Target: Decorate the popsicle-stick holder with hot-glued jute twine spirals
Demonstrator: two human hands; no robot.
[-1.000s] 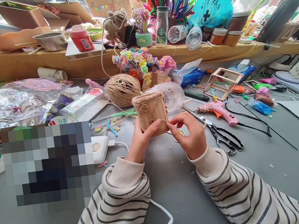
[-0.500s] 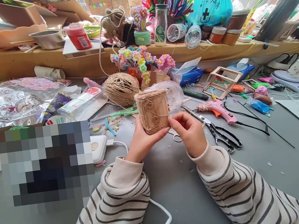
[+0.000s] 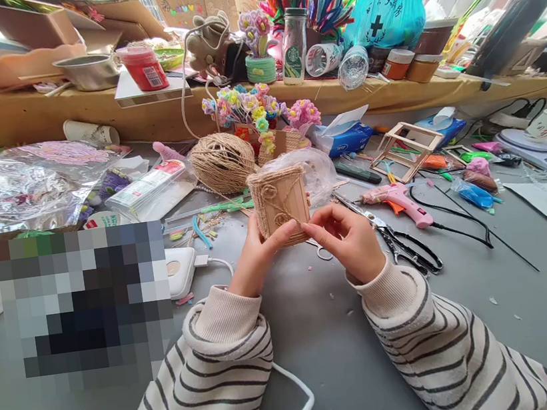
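Upright in my left hand [image 3: 252, 263] is a small wooden box [image 3: 295, 194] edged with jute twine. Two coiled twine rosettes, the upper rosette [image 3: 268, 193] and one below it, decorate its front. My left thumb lies along the lower front edge; the other fingers are mostly hidden behind the box. My right hand [image 3: 352, 240] is closed in a pinch at the lower right corner, on the end of a thin twine strand [image 3: 291, 215] that crosses the front. Behind the box sits a ball of jute twine [image 3: 222, 163].
A pink glue gun [image 3: 401, 201] with black cord and black-handled scissors [image 3: 413, 250] lie to the right. A white charger box [image 3: 180, 274] with a cable is at left. Pipe-cleaner flowers [image 3: 255, 110], a wooden frame [image 3: 406, 148] and a kitchen scale [image 3: 539, 153] stand farther back.
My right hand has moved slightly left and down, drawing the twine strand lower across the front. The box has turned a little, and my left thumb has shifted over its lower edge.
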